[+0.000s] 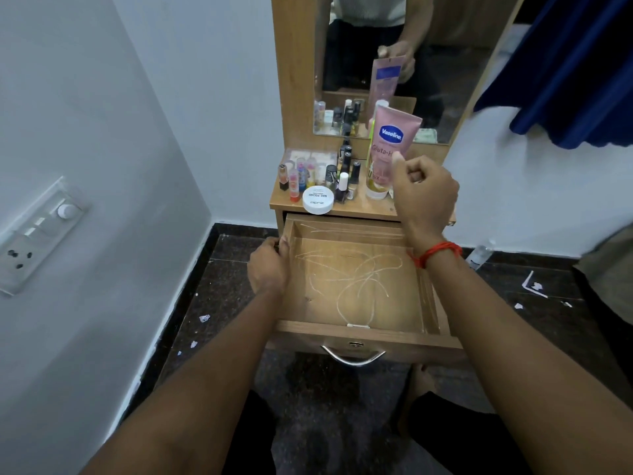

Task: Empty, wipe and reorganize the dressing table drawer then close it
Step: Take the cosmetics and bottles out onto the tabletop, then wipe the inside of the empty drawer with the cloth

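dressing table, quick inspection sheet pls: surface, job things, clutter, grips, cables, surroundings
surface: wooden tabletop, crowded towards the back
job's things: drawer pulled open, no items inside, pale streaks on its bottom; Vaseline tube upright over the tabletop
clutter: small bottles and white tub on the tabletop
grips: left hand holds the drawer's left wall; right hand pinches the Vaseline tube
cables: nothing seen
surroundings: mirror, switch panel, blue curtain, paper scraps on dark floor
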